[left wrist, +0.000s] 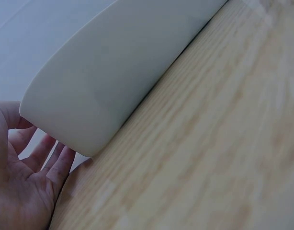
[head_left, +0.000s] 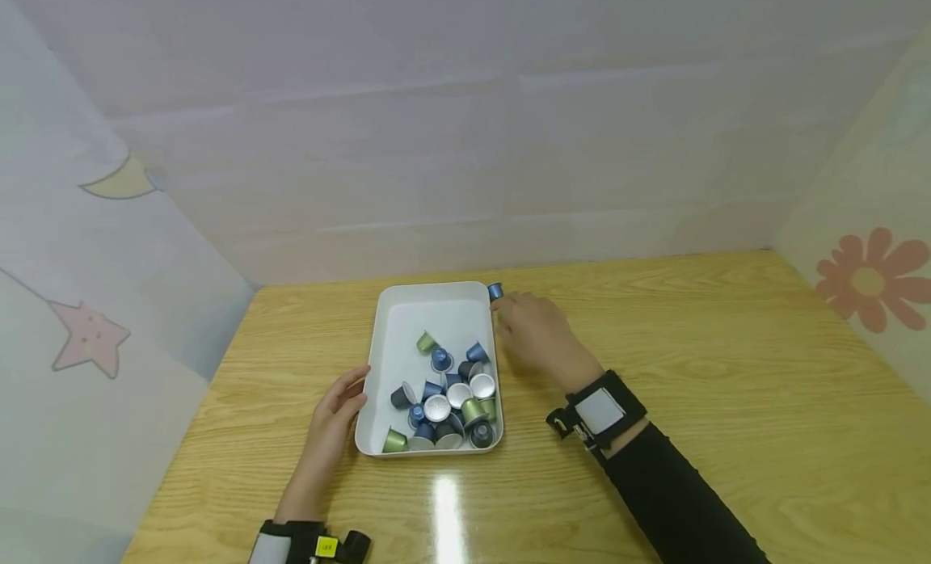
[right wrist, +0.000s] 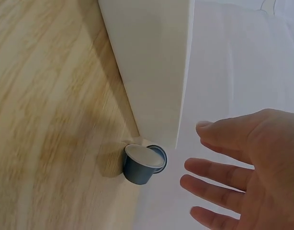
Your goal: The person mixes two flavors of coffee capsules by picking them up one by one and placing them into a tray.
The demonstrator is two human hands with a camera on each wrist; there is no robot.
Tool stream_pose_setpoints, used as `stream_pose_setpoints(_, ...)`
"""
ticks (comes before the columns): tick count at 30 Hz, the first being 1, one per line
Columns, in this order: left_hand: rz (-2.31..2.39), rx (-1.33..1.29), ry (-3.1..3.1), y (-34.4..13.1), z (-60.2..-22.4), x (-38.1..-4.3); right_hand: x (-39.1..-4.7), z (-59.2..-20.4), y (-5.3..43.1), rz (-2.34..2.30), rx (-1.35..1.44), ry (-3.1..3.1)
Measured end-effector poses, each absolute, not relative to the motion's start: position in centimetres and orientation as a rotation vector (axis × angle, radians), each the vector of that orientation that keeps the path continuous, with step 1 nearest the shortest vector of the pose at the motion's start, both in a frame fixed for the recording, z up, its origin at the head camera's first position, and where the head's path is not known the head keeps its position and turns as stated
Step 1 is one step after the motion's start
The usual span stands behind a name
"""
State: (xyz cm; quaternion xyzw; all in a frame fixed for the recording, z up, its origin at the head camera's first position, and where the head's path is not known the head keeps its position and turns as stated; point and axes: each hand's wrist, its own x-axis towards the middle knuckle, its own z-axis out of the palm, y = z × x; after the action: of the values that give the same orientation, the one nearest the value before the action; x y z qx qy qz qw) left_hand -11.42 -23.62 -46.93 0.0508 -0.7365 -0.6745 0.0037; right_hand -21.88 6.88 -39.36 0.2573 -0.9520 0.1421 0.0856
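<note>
A white tray lies on the table with several coffee capsules in it: green, blue and dark ones, some showing silvery lids. My left hand rests its fingers against the tray's left side; the left wrist view has them at the rim and end wall. By the far right corner, outside the tray, sits a blue capsule. The right wrist view shows this capsule with another blue rim behind it. My right hand is beside it, fingers extended and apart from it, holding nothing.
The wooden table extends to both sides of the tray. A pale cloth backdrop stands behind it, with patterned cloth sides bearing a pink star and a pink flower.
</note>
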Motion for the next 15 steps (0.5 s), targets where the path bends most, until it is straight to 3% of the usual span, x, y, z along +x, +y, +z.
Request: stream_pose_setpoints(15,-2.143,0.146,-2.284,-23.3,-47.1,-11.6,-23.4,-40.2,7.8,0.466,0.631,-2.995)
